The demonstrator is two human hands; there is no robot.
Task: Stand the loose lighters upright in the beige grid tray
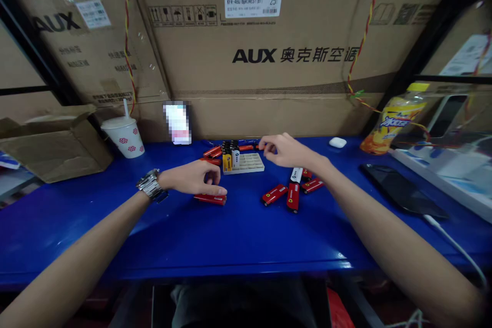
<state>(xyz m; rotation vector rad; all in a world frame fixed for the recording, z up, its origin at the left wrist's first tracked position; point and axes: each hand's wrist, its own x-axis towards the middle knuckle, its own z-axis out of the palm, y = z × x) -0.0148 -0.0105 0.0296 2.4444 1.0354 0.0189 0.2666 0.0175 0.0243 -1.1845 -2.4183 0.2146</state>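
My left hand (195,177), wearing a metal watch, is curled low over the table. Its thumb lies just above a red lighter (211,199), and what the bent fingers hold, if anything, is hidden. My right hand (286,149) reaches past the white slotted tray (249,169), its fingers bent and pinched at the end of an orange lighter (260,147). Upright lighters with black tops fill the tray's left and back; a yellow one (227,162) and a white one (236,158) stand in front. Several red lighters (274,194) and a white one (295,175) lie beneath my right forearm.
Loose orange lighters (212,151) lie behind the tray. A paper cup (123,137), an open cardboard box (57,146) and a propped phone (177,123) stand left. At right are a drink bottle (395,120), a white earphone case (337,142) and a phone on a cable (402,189).
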